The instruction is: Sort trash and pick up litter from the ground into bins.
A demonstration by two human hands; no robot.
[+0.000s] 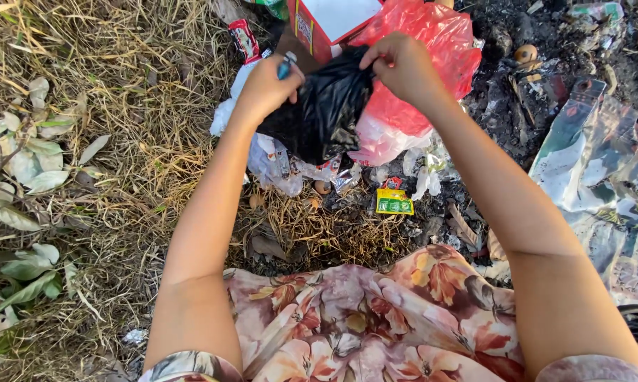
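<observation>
Both hands up w/ black plastic bag (324,106): left hand (266,88) fingers pinch its edge (plus small blue item), right hand (402,65) fingers grip other edge; red bag (432,42) behind.

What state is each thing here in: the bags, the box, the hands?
Black plastic bag: crumpled, gripped by both hands above the litter.
Left hand: closed on the bag, also holding a small blue object.
Right hand: pinching the bag's top.
Red plastic bag: crumpled, on the ground.
Red carton: open.
</observation>
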